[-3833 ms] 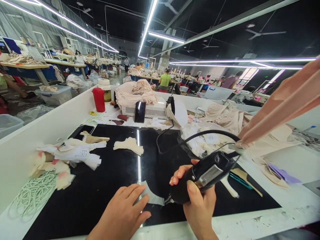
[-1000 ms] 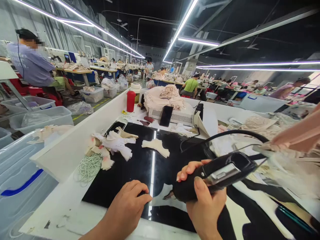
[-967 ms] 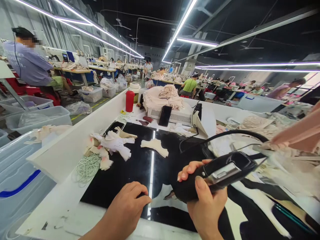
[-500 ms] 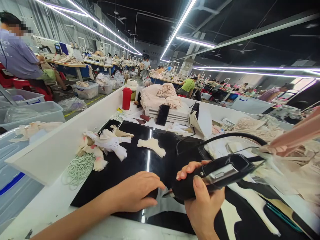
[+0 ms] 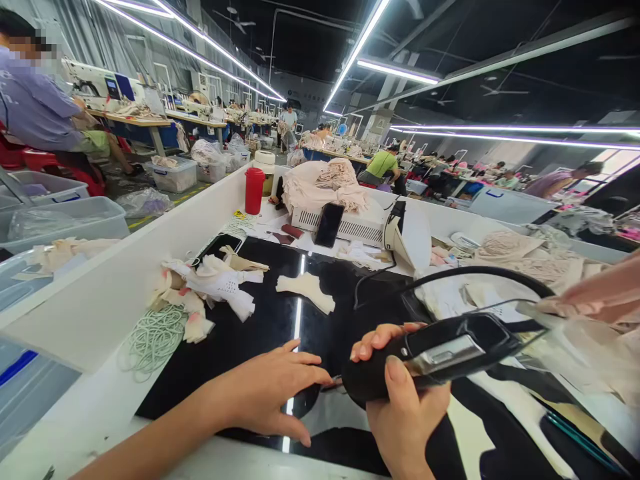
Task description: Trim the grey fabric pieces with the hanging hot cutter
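On the black-topped desk (image 5: 235, 333), the left hand (image 5: 267, 390) had just spread wider (nothing visibly pinched), apparently leaving the grey piece (image 5: 334, 412) loose by the black tool (image 5: 447, 353) clasped in the right hand's (image 5: 407, 410) grip.

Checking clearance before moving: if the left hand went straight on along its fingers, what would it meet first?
The left hand would probably meet the metal tip of the black corded handheld tool first; they look very close, perhaps touching, but depth is unclear.
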`<state>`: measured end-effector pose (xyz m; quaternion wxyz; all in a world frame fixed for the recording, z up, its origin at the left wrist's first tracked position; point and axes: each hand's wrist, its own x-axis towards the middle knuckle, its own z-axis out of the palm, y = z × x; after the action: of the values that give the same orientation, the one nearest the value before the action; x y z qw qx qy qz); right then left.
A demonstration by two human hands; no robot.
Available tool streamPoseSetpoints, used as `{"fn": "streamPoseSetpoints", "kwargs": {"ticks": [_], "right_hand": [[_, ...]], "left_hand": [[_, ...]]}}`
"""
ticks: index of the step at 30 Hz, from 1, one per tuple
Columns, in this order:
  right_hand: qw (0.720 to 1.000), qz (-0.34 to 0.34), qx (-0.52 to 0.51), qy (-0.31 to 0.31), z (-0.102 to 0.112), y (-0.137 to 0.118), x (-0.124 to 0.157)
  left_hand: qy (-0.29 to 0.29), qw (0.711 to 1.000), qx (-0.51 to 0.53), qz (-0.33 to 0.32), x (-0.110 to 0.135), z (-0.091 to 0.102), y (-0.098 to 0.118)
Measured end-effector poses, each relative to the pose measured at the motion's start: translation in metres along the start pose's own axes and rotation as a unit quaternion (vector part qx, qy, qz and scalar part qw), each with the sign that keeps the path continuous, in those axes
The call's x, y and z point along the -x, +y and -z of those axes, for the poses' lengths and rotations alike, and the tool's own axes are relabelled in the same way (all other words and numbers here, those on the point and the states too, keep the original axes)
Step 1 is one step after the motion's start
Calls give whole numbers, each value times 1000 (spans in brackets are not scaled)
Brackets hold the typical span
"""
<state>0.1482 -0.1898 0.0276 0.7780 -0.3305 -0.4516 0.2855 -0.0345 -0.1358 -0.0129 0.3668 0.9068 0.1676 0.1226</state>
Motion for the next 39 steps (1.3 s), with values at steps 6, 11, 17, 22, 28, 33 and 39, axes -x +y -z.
{"fn": "streamPoseSetpoints", "kwargs": {"ticks": [6, 11, 17, 22, 28, 33, 39], "right_hand": [[1000, 5, 6, -1, 2, 3, 0], [1000, -3, 6, 5, 0, 1, 2], [1000, 1, -12, -23, 2, -3, 10], [1000, -12, -3, -21, 2, -3, 13], [999, -15, -33, -22, -8, -6, 20], [998, -26, -30, -44, -10, -3, 27], [998, -32, -29, -39, -10, -6, 23]], "left_hand": [[-8, 1000, 5, 6, 1, 1, -1], [-8, 1000, 12, 6, 0, 1, 0], [4, 1000, -1, 2, -1, 1, 0], [9, 1000, 1, -2, 0, -1, 0], [6, 1000, -14, 1, -1, -2, -1], [4, 1000, -19, -7, -2, -4, -5], [15, 1000, -22, -16, 0, -5, -5]]}}
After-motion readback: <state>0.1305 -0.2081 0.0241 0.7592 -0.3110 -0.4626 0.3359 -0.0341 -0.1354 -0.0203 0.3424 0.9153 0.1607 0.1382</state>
